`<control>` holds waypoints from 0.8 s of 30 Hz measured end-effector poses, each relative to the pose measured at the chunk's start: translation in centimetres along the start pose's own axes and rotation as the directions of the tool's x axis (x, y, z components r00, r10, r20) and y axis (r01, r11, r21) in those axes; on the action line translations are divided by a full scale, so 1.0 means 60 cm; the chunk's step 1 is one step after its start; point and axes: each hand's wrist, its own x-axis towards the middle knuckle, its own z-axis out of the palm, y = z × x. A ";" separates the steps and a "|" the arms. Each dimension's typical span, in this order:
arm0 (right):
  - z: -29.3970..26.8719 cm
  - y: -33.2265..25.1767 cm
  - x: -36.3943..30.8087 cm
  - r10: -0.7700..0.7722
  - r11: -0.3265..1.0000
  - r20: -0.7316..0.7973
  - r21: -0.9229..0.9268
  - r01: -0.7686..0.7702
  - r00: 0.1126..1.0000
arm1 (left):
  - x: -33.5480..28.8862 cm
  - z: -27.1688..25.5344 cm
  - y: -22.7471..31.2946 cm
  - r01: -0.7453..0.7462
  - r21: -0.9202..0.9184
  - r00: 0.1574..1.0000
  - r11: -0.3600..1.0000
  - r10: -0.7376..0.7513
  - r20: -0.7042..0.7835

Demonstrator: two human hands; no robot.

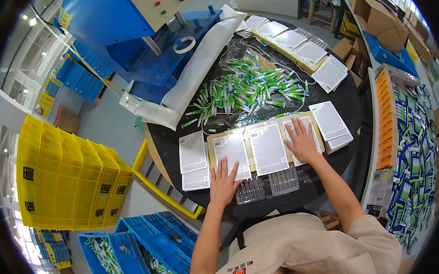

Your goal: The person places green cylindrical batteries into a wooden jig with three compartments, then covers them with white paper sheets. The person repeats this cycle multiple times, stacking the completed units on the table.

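Observation:
My left hand (223,184) lies with fingers spread on the lower edge of a white printed card (230,150). At the right, my right hand (301,141) rests flat, fingers apart, on another white card (315,136). Between them a third card (268,152) lies uncovered. All three sit in a row on a pale yellow board (211,150). Two clear plastic blister trays (250,191) stand by the board's near edge. Beyond the board, a heap of small green-and-white tubes (251,88) covers the middle of the round black table (344,93).
Stacks of white cards (192,151) flank the board. Another card-covered yellow board (286,43) lies at the table's far side. A blue press machine (141,57) stands back left. Yellow crates (67,174) and blue bins (118,246) are left; a bin of packaged goods (410,176) is right.

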 end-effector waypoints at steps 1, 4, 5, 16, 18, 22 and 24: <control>-0.025 -0.006 0.007 0.003 1.000 -0.008 0.009 -0.003 1.000 | 0.005 -0.011 0.002 -0.010 0.002 1.000 1.000 0.010 -0.002; -0.107 0.057 -0.007 0.008 0.995 -0.329 0.097 0.025 0.944 | 0.010 -0.049 0.000 0.017 -0.078 1.000 0.997 -0.015 0.019; -0.130 0.111 -0.028 0.182 0.968 -0.532 0.246 -0.055 0.827 | 0.003 -0.061 0.001 0.037 -0.120 0.999 0.992 -0.033 0.038; 0.129 0.618 -0.169 0.913 -0.322 0.380 0.895 -0.310 0.150 | -0.263 0.007 -0.022 0.182 -0.946 0.396 -0.267 -0.861 0.319; 0.120 0.588 -0.181 0.899 -0.324 0.382 0.909 -0.262 0.215 | -0.304 0.062 -0.048 0.123 -0.908 0.265 -0.401 -0.868 0.419; 0.116 0.479 -0.222 0.908 -0.358 0.384 0.919 -0.163 0.171 | -0.375 0.150 -0.069 0.033 -0.848 0.245 -0.528 -0.819 0.519; 0.107 0.414 -0.256 0.898 -0.422 0.431 0.901 -0.098 0.095 | -0.397 0.185 -0.062 0.036 -0.799 0.232 -0.600 -0.773 0.591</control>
